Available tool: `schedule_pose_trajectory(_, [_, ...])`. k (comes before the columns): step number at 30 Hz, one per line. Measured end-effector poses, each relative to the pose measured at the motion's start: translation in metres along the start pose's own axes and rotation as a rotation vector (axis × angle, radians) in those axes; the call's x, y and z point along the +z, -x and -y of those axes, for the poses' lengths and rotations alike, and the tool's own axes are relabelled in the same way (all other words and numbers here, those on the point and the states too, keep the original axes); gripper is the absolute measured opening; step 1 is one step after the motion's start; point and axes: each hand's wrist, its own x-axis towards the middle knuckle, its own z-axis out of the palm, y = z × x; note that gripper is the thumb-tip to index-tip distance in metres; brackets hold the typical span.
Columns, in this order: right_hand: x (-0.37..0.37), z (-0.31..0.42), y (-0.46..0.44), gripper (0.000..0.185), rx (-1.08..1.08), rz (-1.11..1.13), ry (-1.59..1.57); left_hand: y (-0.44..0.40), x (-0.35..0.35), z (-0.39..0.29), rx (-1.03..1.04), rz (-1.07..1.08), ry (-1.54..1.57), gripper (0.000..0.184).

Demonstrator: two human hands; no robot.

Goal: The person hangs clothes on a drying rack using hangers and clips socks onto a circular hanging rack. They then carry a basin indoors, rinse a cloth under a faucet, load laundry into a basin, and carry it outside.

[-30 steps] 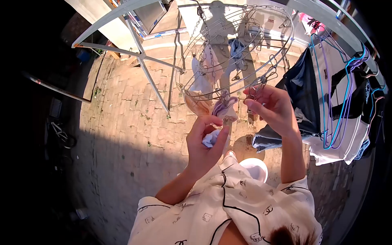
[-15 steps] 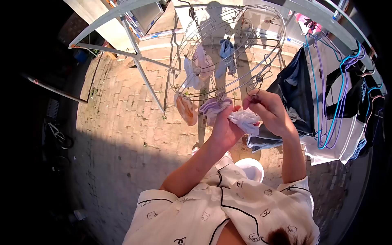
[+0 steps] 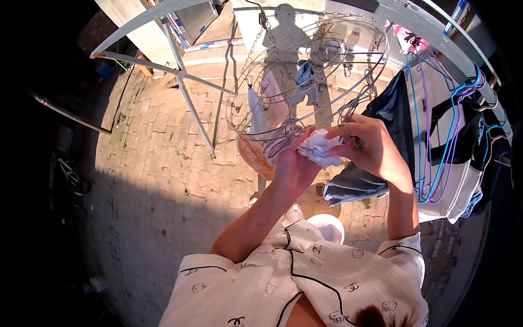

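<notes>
A crumpled white cloth (image 3: 320,148) is in my left hand (image 3: 297,163), whose fingers are bent around it. My right hand (image 3: 370,143) is closed on a small metal clip (image 3: 355,141) at the right edge of the round wire hanger (image 3: 327,117), with its fingertips against the cloth. From the hanger hang a blue and white sock (image 3: 305,82), a pale pink piece (image 3: 275,101), a white piece (image 3: 255,109), a purple and white one (image 3: 280,140) beside my left hand, and an orange-beige one (image 3: 254,157) on the left.
A grey metal rack (image 3: 188,92) frames the top and left. On the right hang blue and purple hangers (image 3: 455,141), dark jeans (image 3: 389,131) and white cloth (image 3: 449,188). A white basin (image 3: 328,228) stands below me on the brick paving (image 3: 158,136).
My left hand has moved right and up, bringing the white cloth to my right hand. My right hand has shifted slightly right, with the clip. The hanger and its clothes have swayed.
</notes>
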Motion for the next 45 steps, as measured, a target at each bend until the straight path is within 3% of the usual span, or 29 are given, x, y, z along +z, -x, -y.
schedule_pose_trajectory(6, [0.008,0.009,-0.004,0.030,-0.008,-0.145,0.025,-0.001,0.001,0.012,0.163,-0.016,-0.105,0.022])
schedule_pose_trajectory(9, [-0.008,0.017,-0.004,0.022,0.081,0.161,0.114,0.002,0.005,0.009,0.079,-0.032,-0.049,0.024])
schedule_pose_trajectory(12, [0.001,0.003,-0.001,0.017,-0.072,0.082,0.146,0.002,0.000,0.012,0.118,-0.075,-0.224,0.027])
schedule_pose_trajectory(18, [0.013,-0.007,-0.002,0.015,-0.030,-0.171,0.056,0.008,0.000,-0.001,-0.090,-0.005,-0.276,0.030])
schedule_pose_trajectory(21, [0.015,-0.012,0.000,0.016,0.185,-0.161,-0.021,0.008,-0.016,-0.003,-0.057,-0.045,-0.566,0.032])
schedule_pose_trajectory(24, [0.012,-0.009,0.000,0.014,0.092,-0.300,0.027,0.006,-0.028,-0.009,-0.035,-0.039,-0.503,0.040])
schedule_pose_trajectory(31, [0.012,-0.008,0.004,0.011,0.081,-0.388,0.183,0.007,-0.031,-0.022,-0.339,-0.236,-0.438,0.034])
schedule_pose_trajectory(34, [0.011,-0.006,0.004,0.010,0.152,-0.413,0.169,0.007,-0.016,-0.013,-0.261,-0.380,-0.715,0.034])
schedule_pose_trajectory(40, [0.011,-0.013,0.008,0.007,0.117,-0.442,0.136,0.023,-0.052,-0.012,-0.088,-0.250,-1.335,0.031])
schedule_pose_trajectory(45, [0.013,-0.011,0.006,0.008,0.130,-0.408,0.077,0.057,-0.069,-0.030,-0.116,-0.232,-0.802,0.021])
